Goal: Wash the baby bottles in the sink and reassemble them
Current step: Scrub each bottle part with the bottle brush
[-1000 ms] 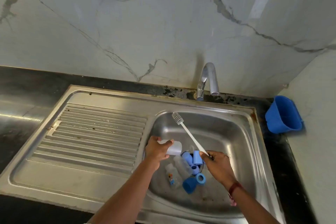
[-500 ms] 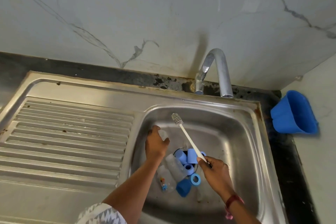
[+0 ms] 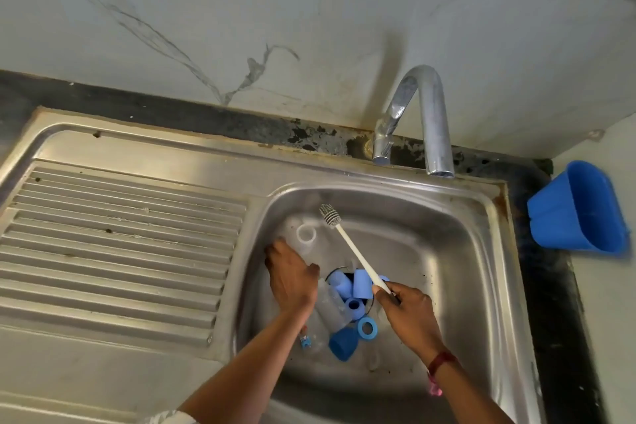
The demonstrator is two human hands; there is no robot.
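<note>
Nearest us, in the sink (image 3: 481, 272) basin, blue caps, rings and clear bottle parts (image 3: 351, 313) lie heaped over the drain, likely waiting their turn. Just beyond, our right hand (image 3: 409, 317) has its fingers clenched around the handle of the bottle brush (image 3: 354, 253), bristles angled up and away, probably ready to enter a bottle. Our left hand (image 3: 292, 280) grips a clear bottle (image 3: 304, 237) by its base, its open mouth turned toward the brush head. Farther off, the tap (image 3: 416, 113) stands dry, and a blue tub (image 3: 578, 210) sits on the worktop at far right.
</note>
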